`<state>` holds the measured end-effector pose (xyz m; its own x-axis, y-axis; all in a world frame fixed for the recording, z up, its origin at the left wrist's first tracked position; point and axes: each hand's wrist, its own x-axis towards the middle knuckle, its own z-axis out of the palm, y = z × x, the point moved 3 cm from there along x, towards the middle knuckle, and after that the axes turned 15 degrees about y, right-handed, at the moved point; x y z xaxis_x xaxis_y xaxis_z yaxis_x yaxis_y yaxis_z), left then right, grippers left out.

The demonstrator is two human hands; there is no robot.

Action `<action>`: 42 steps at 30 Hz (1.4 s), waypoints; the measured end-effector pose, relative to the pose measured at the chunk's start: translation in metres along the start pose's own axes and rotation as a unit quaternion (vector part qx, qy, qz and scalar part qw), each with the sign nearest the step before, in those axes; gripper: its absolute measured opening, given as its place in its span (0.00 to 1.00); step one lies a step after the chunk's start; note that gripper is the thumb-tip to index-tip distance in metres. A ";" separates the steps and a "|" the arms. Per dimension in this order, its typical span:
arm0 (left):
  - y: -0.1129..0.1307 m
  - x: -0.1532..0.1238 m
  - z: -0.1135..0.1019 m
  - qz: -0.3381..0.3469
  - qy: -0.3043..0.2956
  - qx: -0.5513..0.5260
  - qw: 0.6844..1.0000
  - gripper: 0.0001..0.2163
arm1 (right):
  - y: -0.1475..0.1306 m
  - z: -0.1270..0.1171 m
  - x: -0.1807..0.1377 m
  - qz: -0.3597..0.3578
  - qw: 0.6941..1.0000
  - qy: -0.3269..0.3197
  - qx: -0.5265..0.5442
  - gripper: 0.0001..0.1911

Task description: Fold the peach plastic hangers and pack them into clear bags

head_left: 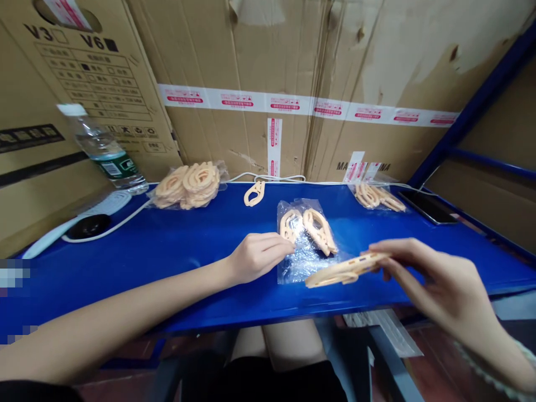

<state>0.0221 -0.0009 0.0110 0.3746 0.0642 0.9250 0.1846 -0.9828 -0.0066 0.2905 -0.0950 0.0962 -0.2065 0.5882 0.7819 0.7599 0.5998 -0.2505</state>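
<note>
My right hand [444, 285] pinches one end of a beige plastic folding hanger [335, 272], held nearly level above the table's front edge. On the table, a clear plastic bag [299, 268] lies with folded beige hangers [319, 230] in its far part. The fingers of my left hand [263, 257] are closed together on the bag's left side, near its middle. Farther back, a single folded hanger [254, 194] lies loose. Bagged hangers [195, 184] are stacked at the back left, and another filled bag [379, 196] rests at the back right.
The blue table [201, 229] backs onto large cardboard boxes [251, 67]. At left stand a water bottle [106, 151], a black mouse [89, 226] and a pale-blue long-handled item [79, 220]. A white cable [268, 177] runs along the back. A phone [429, 206] lies at right.
</note>
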 end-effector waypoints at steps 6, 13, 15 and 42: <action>0.000 -0.001 0.001 -0.017 -0.003 -0.002 1.000 0.08 | -0.017 0.004 -0.031 0.132 0.986 0.073 0.068 0.05; 0.004 0.000 0.002 0.033 0.001 0.039 0.999 0.08 | -0.016 0.008 -0.036 0.138 0.980 0.111 0.092 0.08; 0.005 0.001 0.003 0.044 0.004 0.063 0.997 0.07 | -0.019 0.006 -0.041 0.093 0.988 0.102 0.065 0.10; 0.010 -0.001 0.004 0.046 0.011 0.035 0.998 0.17 | -0.034 0.118 -0.023 -0.226 0.961 0.015 -0.155 0.15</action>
<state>0.0274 -0.0097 0.0089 0.3727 -0.0296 0.9275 0.2146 -0.9697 -0.1171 0.1970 -0.0654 0.0193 -0.5451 0.2870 0.7877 0.7450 0.5968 0.2981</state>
